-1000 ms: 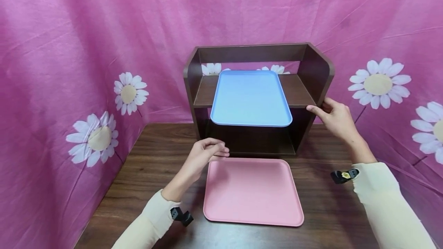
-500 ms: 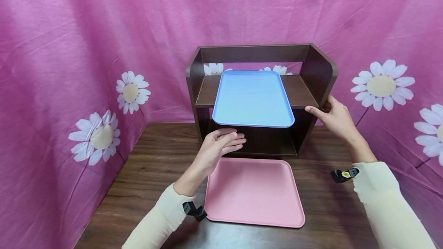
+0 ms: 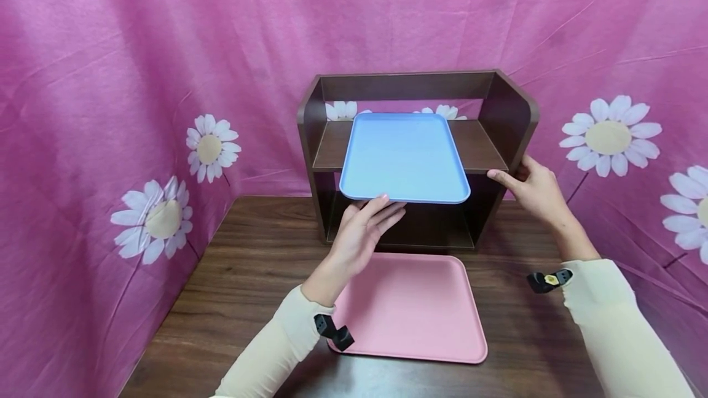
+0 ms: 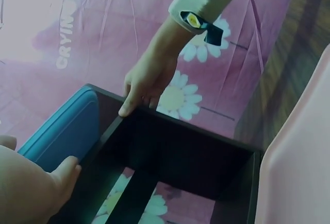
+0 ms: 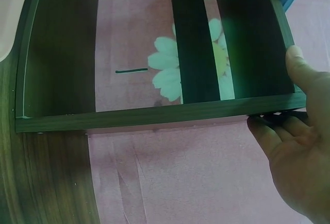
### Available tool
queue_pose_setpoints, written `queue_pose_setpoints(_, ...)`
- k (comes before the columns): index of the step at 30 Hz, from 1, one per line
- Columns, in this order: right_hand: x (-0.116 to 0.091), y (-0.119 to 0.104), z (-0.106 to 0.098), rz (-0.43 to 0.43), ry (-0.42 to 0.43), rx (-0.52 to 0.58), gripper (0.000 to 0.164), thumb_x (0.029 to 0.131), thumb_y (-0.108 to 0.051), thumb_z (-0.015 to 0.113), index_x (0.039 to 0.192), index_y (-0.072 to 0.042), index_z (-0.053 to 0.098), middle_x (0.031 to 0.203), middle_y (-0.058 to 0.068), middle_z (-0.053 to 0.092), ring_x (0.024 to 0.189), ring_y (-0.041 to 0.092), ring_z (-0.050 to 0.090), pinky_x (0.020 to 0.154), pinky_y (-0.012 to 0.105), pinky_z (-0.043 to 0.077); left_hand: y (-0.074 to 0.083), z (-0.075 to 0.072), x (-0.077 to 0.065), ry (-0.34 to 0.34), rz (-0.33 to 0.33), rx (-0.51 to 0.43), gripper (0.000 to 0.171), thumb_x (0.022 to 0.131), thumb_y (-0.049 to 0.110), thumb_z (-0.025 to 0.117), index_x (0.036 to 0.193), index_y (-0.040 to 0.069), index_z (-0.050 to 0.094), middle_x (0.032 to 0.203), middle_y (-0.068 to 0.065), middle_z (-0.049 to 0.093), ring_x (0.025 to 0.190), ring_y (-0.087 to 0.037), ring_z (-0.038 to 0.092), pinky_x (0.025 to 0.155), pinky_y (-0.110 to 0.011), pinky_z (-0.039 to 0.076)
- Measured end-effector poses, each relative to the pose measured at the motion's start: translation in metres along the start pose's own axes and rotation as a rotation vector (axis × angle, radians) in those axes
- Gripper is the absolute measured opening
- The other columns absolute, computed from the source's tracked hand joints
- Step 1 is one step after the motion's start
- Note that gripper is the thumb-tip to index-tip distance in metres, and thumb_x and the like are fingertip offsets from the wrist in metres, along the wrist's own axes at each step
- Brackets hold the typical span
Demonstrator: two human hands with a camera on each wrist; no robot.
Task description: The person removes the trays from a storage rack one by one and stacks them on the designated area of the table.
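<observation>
1. Blue tray [image 3: 404, 155]: lies on the upper board of the brown shelf [image 3: 509, 112], its front part jutting past the board's front edge.
2. Left hand [image 3: 361, 235]: at the blue tray's front rim, left of the rim's middle. Grip pinches the rim, thumb over the edge and fingers extended underneath; firmness of hold cannot be determined.
3. Right hand [image 3: 538, 192]: grip closed around the shelf's right side panel, thumb on the front edge at the level of the upper board, fingers on the outer face.
4. Shelf: stands upright on the wood-grain counter [image 3: 238, 269]. The lower compartment is partly hidden by the blue tray and left hand.
5. Pink tray [image 3: 415, 312]: lies flat on the counter, just in front of the shelf; left forearm passes over its left side.
6. Pink cloth [image 3: 249, 48] with white daisies hangs behind and to both sides.
7. Both sleeves are pale, each with a black device at the wrist.
</observation>
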State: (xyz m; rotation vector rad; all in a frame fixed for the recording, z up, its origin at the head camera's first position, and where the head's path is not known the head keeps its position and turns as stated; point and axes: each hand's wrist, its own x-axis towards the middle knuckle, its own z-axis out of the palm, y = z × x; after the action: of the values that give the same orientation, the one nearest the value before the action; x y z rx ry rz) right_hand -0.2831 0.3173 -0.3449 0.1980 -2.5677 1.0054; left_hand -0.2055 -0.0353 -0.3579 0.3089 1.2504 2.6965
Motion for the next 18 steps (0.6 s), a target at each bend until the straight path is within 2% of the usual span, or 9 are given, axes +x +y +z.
queue_pose_setpoints(3,-0.001,0.001,0.001,0.009,0.004,0.003,0.057,0.098,-0.045,0.076,0.13,0.0,0.063,0.121,0.032,0.073,0.08,-0.016,0.05,0.066,0.007,0.04,-0.005,0.005,0.002,0.013,0.016,-0.056,0.021,0.105,0.0,0.058,0.126,0.005,0.059,0.116,-0.005,0.071,0.117,-0.024,0.072,0.118,-0.05,0.051)
queue_pose_setpoints(9,-0.002,0.001,0.002,0.017,0.004,0.001,0.058,0.098,-0.045,0.076,0.131,0.0,0.062,0.121,0.032,0.073,0.08,-0.014,0.05,0.066,0.007,0.04,-0.013,0.012,0.006,0.037,0.067,-0.15,0.031,0.102,-0.008,0.057,0.131,0.002,0.056,0.114,-0.008,0.071,0.111,-0.022,0.073,0.12,-0.056,0.045)
queue_pose_setpoints(13,-0.003,0.002,0.002,0.019,0.005,0.007,0.059,0.099,-0.046,0.076,0.135,-0.001,0.062,0.124,0.032,0.072,0.082,-0.014,0.05,0.066,0.006,0.039,-0.017,0.015,0.005,0.07,0.108,-0.206,0.04,0.101,-0.01,0.058,0.139,0.001,0.052,0.123,-0.014,0.069,0.115,-0.024,0.073,0.116,-0.054,0.05)
queue_pose_setpoints(18,-0.003,0.002,0.002,0.015,0.011,0.015,0.059,0.098,-0.045,0.076,0.135,-0.001,0.062,0.125,0.032,0.072,0.082,-0.015,0.05,0.066,0.006,0.04,-0.02,0.02,0.002,0.105,0.148,-0.258,0.043,0.104,-0.004,0.057,0.144,0.005,0.045,0.13,-0.015,0.062,0.125,-0.03,0.067,0.114,-0.049,0.054)
